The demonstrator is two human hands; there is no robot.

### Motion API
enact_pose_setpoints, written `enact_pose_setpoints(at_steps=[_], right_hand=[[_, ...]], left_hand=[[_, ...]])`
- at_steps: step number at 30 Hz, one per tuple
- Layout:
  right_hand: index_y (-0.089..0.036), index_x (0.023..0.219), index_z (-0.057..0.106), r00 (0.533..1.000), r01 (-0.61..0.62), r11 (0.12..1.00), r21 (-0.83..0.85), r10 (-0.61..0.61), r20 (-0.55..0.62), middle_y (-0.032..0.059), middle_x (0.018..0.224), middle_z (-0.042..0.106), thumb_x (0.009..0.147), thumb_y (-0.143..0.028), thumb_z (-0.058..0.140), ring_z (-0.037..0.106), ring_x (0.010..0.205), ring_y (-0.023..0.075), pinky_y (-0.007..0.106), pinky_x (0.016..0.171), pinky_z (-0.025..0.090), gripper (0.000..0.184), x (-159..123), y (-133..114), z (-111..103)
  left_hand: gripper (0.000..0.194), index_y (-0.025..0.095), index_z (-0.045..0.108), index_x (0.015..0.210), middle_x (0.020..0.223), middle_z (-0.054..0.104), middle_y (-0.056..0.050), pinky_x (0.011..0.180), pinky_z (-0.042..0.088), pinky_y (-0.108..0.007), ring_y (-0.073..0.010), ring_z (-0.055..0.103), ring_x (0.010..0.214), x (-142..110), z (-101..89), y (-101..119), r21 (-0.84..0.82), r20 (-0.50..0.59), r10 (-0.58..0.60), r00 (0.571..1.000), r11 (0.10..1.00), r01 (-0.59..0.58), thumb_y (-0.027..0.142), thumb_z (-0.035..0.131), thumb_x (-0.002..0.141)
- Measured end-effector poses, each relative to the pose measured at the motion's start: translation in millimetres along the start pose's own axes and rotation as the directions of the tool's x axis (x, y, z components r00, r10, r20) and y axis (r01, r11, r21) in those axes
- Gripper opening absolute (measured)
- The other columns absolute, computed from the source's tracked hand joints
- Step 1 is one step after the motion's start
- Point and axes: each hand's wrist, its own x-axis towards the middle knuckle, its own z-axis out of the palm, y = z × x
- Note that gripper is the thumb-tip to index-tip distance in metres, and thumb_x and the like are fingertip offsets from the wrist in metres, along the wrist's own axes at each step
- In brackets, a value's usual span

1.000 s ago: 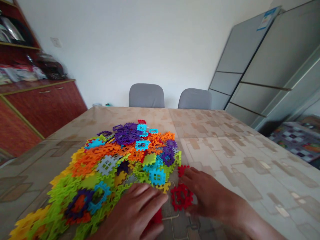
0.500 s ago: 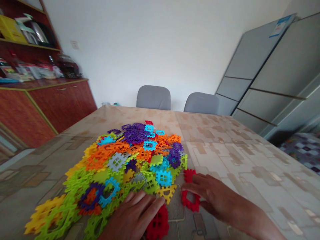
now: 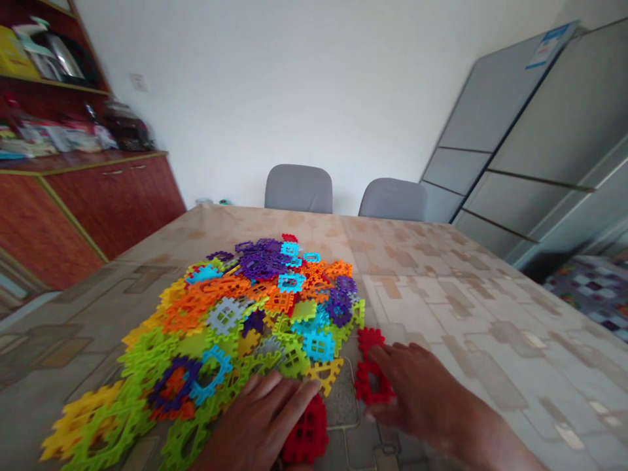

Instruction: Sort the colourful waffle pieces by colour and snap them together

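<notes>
A big pile of flat plastic interlocking pieces (image 3: pixel 235 320) in green, orange, purple, blue and yellow covers the left middle of the table (image 3: pixel 466 307). My left hand (image 3: pixel 260 422) lies flat at the pile's near edge, fingers stretched out, resting on a red grid piece (image 3: pixel 307 435). My right hand (image 3: pixel 417 392) lies on the table to the right, fingers out over a red ring piece (image 3: pixel 373 386). A second red piece (image 3: pixel 369 339) sits just beyond its fingertips.
Two grey chairs (image 3: pixel 299 188) (image 3: pixel 392 198) stand at the table's far side. A red-brown cabinet with cluttered shelves (image 3: pixel 73 190) is at the left. Grey cabinets (image 3: pixel 534 144) line the right wall. A patterned rug (image 3: pixel 589 288) lies on the floor at right.
The red grid piece has come out from under my left hand toward the near edge. My right hand has shifted slightly over the red ring piece. The view has swung a little.
</notes>
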Motion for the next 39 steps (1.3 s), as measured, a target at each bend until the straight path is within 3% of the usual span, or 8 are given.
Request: enact_pose_setpoints(at_steps=[3,7,10,19,23,29,33,39], right_hand=[[-0.009,0.136,0.060,1.000,-0.004,0.999,-0.034,0.004,0.002,0.0262,0.132,0.065,0.080,-0.040,0.081,0.059,0.122,0.0453,0.062,0.105,0.042,0.067,4.7,-9.2,5.7],[-0.012,0.130,0.065,1.000,-0.006,0.998,-0.061,0.006,-0.009,0.0230,0.129,0.067,0.080,-0.031,0.079,0.061,0.120,0.0431,0.059,0.101,0.046,0.055,6.9,-10.5,6.6],[-0.015,0.138,0.060,1.000,-0.028,0.999,-0.045,0.028,0.001,0.0218,0.133,0.065,0.080,-0.032,0.080,0.059,0.122,0.0429,0.059,0.103,0.044,0.064,5.7,-8.5,2.0],[-0.013,0.142,0.055,0.998,-0.057,0.996,-0.066,0.058,0.011,0.0218,0.131,0.067,0.083,-0.021,0.074,0.062,0.120,0.0406,0.056,0.103,0.043,0.063,7.0,-8.1,0.4],[-0.014,0.135,0.060,0.999,0.035,0.998,-0.054,-0.037,-0.035,0.0200,0.136,0.064,0.079,-0.014,0.074,0.060,0.123,0.0386,0.054,0.103,0.044,0.057,6.0,-8.5,-3.4],[-0.013,0.126,0.065,0.996,0.087,0.996,-0.024,-0.087,0.024,0.0182,0.129,0.066,0.078,-0.015,0.075,0.058,0.123,0.0380,0.054,0.104,0.044,0.049,10.7,-13.6,-0.8],[-0.012,0.129,0.063,0.997,0.072,0.997,-0.020,-0.071,0.040,0.0202,0.130,0.064,0.079,-0.016,0.072,0.058,0.124,0.0392,0.056,0.105,0.043,0.051,11.0,-11.4,6.2],[-0.016,0.127,0.066,0.995,0.095,0.994,0.057,-0.095,0.000,0.0183,0.132,0.065,0.075,-0.027,0.080,0.060,0.120,0.0399,0.055,0.103,0.045,0.055,9.2,-3.7,5.8]], left_hand=[[0.070,0.025,0.056,0.141,0.128,0.072,-0.006,0.093,0.053,-0.033,-0.0267,0.067,0.107,2.7,-3.0,1.1,-0.022,0.009,-0.001,1.000,1.000,0.002,0.053,0.080,0.082],[0.073,0.025,0.056,0.142,0.126,0.073,-0.006,0.094,0.054,-0.034,-0.0272,0.067,0.107,3.4,-2.1,-0.4,-0.040,-0.006,0.022,1.000,0.999,-0.022,0.048,0.083,0.079],[0.073,0.026,0.054,0.145,0.127,0.073,-0.006,0.095,0.054,-0.034,-0.0272,0.066,0.108,1.5,1.8,-2.3,-0.044,-0.030,0.026,0.999,0.999,-0.028,0.047,0.082,0.080],[0.074,0.029,0.052,0.147,0.125,0.073,-0.005,0.093,0.053,-0.034,-0.0270,0.065,0.107,0.5,6.1,-1.8,-0.054,-0.027,0.031,0.999,0.998,-0.032,0.053,0.080,0.082],[0.068,0.025,0.056,0.142,0.124,0.073,-0.006,0.092,0.053,-0.033,-0.0263,0.066,0.106,1.6,5.3,-1.8,-0.027,-0.059,0.051,0.997,0.998,-0.053,0.055,0.076,0.085],[0.064,0.022,0.059,0.136,0.117,0.075,-0.005,0.086,0.052,-0.032,-0.0250,0.067,0.098,5.7,6.2,-2.7,0.003,-0.101,0.099,0.990,0.995,-0.099,0.069,0.060,0.093],[0.063,0.025,0.056,0.141,0.119,0.075,-0.004,0.086,0.052,-0.032,-0.0240,0.068,0.099,4.0,-0.5,1.7,0.019,-0.138,0.105,0.985,0.994,-0.103,0.071,0.046,0.098],[0.039,0.028,0.063,0.132,0.124,0.072,-0.003,0.098,0.049,-0.034,-0.0249,0.064,0.109,14.6,-27.1,-18.5,0.032,-0.188,0.073,0.980,0.997,-0.068,0.052,0.053,0.103]])
